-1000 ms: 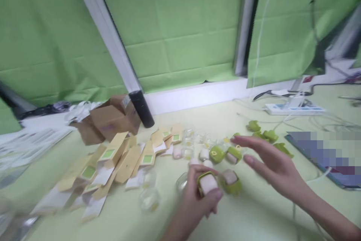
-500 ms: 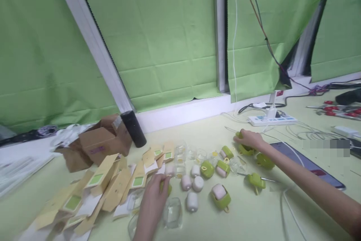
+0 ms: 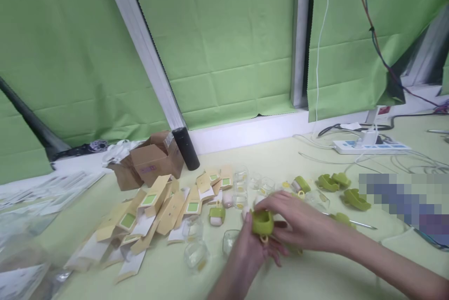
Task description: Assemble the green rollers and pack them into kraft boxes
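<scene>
My left hand (image 3: 247,251) and my right hand (image 3: 301,220) meet at the front middle of the table, both closed around a hollow green case cover (image 3: 262,223) with a small yellow ring. Its opening faces up. Pale rounded pieces lie partly hidden behind my fingers; whether my left hand also grips one is unclear. To the left sits a green-covered white case (image 3: 217,216). Behind my right hand rests another covered case (image 3: 300,184). More green covers (image 3: 356,199) lie to the right, beside a thin metal rod (image 3: 366,226).
Folded cream cartons (image 3: 171,213) pile up on the left. Clear plastic shells (image 3: 196,254) are scattered near my left hand. Farther back stand a brown cardboard box (image 3: 156,162) and a black cylinder (image 3: 186,149). A white power strip (image 3: 372,147) with cables lies at the back right.
My right hand has come from the green covers at the right to the middle. My left hand has moved right to meet it, and a covered case now stands where it was. The view has turned left.
</scene>
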